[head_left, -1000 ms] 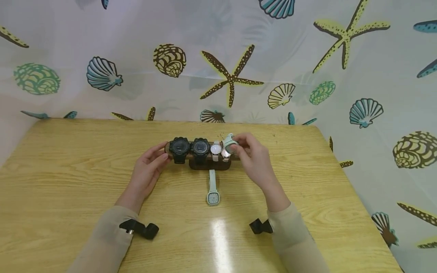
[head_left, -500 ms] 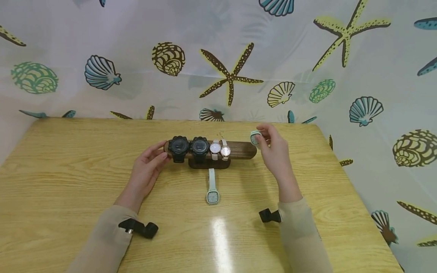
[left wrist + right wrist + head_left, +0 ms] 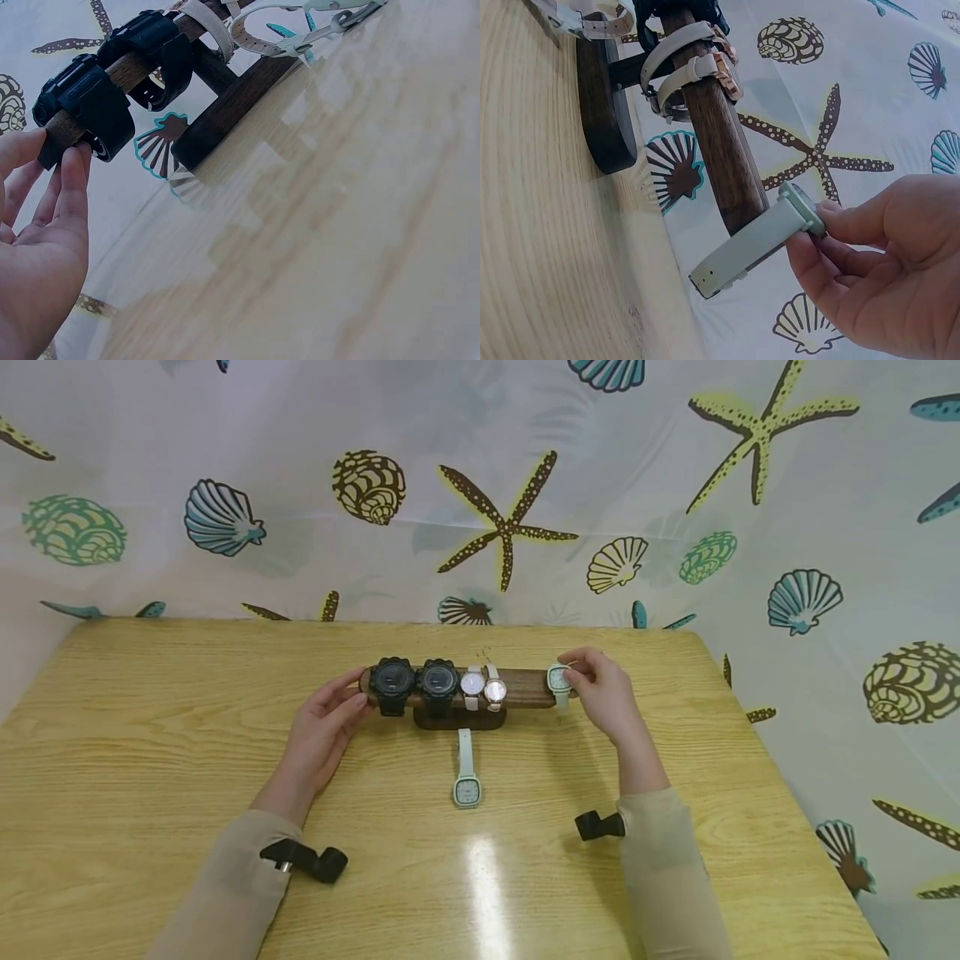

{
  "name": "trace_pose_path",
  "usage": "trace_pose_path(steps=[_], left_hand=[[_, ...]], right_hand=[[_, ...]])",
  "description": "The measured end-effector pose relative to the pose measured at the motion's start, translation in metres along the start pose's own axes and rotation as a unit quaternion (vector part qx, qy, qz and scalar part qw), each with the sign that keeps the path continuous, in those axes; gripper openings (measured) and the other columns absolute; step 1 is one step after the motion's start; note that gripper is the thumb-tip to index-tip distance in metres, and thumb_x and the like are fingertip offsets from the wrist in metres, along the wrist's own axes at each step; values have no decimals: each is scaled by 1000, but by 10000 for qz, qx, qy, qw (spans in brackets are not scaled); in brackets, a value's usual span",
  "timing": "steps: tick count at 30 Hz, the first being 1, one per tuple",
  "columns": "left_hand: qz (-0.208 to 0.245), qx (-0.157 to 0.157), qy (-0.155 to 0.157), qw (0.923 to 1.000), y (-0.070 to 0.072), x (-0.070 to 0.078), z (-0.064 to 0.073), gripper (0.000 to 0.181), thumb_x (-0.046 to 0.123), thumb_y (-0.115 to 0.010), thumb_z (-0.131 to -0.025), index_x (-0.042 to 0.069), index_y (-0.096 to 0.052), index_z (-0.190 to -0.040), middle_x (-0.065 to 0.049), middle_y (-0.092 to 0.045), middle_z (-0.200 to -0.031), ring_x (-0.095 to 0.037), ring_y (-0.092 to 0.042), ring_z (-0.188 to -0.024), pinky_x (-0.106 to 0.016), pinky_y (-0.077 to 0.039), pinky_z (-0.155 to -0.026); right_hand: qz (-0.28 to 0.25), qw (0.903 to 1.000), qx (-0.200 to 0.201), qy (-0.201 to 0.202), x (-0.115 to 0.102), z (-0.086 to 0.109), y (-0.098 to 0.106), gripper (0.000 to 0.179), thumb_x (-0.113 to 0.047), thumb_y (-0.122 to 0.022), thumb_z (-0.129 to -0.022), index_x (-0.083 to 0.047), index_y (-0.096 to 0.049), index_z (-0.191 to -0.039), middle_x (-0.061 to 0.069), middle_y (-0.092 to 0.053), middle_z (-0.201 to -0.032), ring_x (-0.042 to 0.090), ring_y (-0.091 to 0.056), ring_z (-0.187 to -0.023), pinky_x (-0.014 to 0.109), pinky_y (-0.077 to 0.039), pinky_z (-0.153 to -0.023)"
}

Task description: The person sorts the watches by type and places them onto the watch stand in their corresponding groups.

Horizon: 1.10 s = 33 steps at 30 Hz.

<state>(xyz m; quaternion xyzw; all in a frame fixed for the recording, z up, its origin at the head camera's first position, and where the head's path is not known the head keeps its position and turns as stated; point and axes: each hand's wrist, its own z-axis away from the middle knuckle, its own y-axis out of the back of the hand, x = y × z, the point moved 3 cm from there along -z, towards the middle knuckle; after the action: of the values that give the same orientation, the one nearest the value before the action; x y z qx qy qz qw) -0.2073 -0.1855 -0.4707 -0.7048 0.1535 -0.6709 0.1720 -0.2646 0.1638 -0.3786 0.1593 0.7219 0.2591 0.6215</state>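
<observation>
My right hand (image 3: 609,692) pinches a mint-green watch (image 3: 558,678) by its case at the right end of a dark wooden watch stand (image 3: 528,688). In the right wrist view, the pale strap (image 3: 754,244) overlaps the bar's tip, its holed end hanging below. My left hand (image 3: 321,727) holds the bar's left end between thumb and fingers. Along the bar sit two chunky black watches (image 3: 392,679) at the left, then two slim watches (image 3: 494,691) with pale straps and rose-gold cases. A second mint-green watch (image 3: 467,791) lies face up on the table before the stand.
The stand's dark base (image 3: 460,719) rests on the light wooden table (image 3: 187,718). A white cloth (image 3: 285,518) printed with shells and starfish hangs behind and to the right. Black camera mounts (image 3: 600,825) stick out from both wrists.
My right hand carried the mint-green watch from above the slim watches rightward past the bar's end, then down and slightly back onto that end. My left hand has stayed on the left end.
</observation>
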Motion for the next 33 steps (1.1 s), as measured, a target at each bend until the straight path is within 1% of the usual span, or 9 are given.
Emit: trace_pose_path(steps=[5, 8, 12, 14, 16, 20, 26, 29, 33], left_hand=[[-1, 12, 6, 10000, 0, 0, 0, 44, 7, -62, -93, 8, -54, -136, -5, -56, -107, -13, -61, -95, -26, -50, -92], [-13, -4, -2, 10000, 0, 0, 0, 44, 7, -62, -93, 8, -53, -136, -5, -57, -107, -13, -61, -95, -27, -50, -92], [15, -12, -8, 10000, 0, -1, 0, 44, 6, -62, -93, 8, -53, -136, -5, -57, -106, -13, -61, -95, -26, -51, -91], [60, -11, -5, 10000, 1, -1, -1, 43, 6, -62, -93, 8, -54, -136, -5, -57, -106, -13, -61, -95, -26, -51, -91], [81, -4, -12, 10000, 1, -1, -1, 43, 6, -62, -93, 7, -54, -136, -4, -57, -106, -13, -61, -95, -25, -51, -91], [138, -39, -38, 9999, 2, -2, -1, 44, 4, -61, -93, 6, -53, -136, -5, -57, -106, -13, -61, -95, -25, -51, -90], [163, -77, -63, 9998, 2, -3, -2, 45, 3, -62, -93, 4, -51, -137, -6, -57, -105, -14, -61, -95, -24, -52, -88], [170, -68, -51, 9998, 3, -3, -2, 46, 3, -62, -92, 4, -51, -137, -6, -58, -105, -14, -61, -95, -24, -52, -88], [200, -65, -50, 9998, 2, -2, -2, 47, 3, -61, -93, 3, -50, -138, -6, -58, -106, -14, -62, -95, -23, -52, -89]], right_hand=[[-102, 9995, -277, -101, 5, -1, 1, 23, -7, -56, -97, 0, -61, -119, 17, -62, -101, 35, -62, -88, 33, -56, -74], [-52, 9987, -498, -102, 8, -1, 3, 28, -8, -57, -97, -1, -61, -124, 18, -62, -110, 32, -64, -92, 35, -57, -78], [459, 9946, -914, 154, 9, 1, 7, 39, -8, -60, -95, -3, -56, -133, 16, -59, -123, 27, -61, -101, 41, -54, -85], [732, 9910, -1076, 306, 9, 1, 9, 45, -6, -62, -93, -4, -52, -137, 16, -59, -123, 27, -60, -104, 44, -52, -87], [864, 9887, -1171, 369, 9, 1, 10, 50, -5, -65, -90, -4, -51, -138, 14, -61, -121, 27, -58, -106, 44, -51, -88], [870, 9883, -1198, 358, 11, 1, 10, 52, -7, -68, -88, -3, -52, -137, 14, -62, -116, 27, -59, -105, 43, -53, -86], [991, 9861, -1205, 563, 14, 1, 11, 51, -5, -71, -85, -1, -55, -133, 15, -61, -114, 28, -60, -103, 40, -54, -87], [974, 9859, -1207, 622, 16, 0, 10, 52, -3, -73, -83, 0, -56, -132, 16, -60, -114, 28, -60, -102, 37, -54, -88], [1070, 9854, -1151, 656, 16, -1, 9, 56, -3, -75, -81, -2, -55, -133, 14, -60, -114, 25, -60, -101, 34, -55, -85]])
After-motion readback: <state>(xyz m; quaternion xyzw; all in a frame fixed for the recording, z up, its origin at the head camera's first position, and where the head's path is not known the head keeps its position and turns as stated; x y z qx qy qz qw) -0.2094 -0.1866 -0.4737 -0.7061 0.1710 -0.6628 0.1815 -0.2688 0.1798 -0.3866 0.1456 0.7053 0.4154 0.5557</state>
